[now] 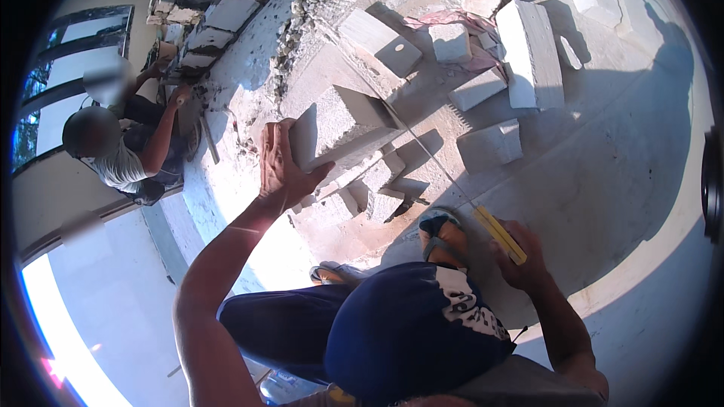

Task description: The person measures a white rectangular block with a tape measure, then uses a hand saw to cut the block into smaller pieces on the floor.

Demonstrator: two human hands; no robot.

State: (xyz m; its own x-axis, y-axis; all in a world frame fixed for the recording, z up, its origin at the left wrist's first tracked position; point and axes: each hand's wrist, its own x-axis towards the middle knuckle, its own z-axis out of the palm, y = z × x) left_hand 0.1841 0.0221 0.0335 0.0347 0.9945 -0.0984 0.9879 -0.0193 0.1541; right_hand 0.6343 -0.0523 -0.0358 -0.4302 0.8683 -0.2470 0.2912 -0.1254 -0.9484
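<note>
My left hand (283, 166) grips the left end of a large white block (339, 117), thumb along its near side and fingers over the end. Smaller white pieces (381, 173) lie under and beside this block. My right hand (520, 256), at lower right, is closed on the yellow handle (499, 234) of a saw. Its long, thin blade (434, 162) runs diagonally up to the left, against the right side of the block. My sandalled foot (443, 237) is just left of the handle.
At left, two co-workers (151, 158) crouch near stacked blocks (219, 22) below windows. Cut white blocks (532, 56), a pink cloth (445, 19) and offcuts lie on the dusty floor (588, 173) ahead and to the right. Rubble (290, 45) lines a strip behind my block.
</note>
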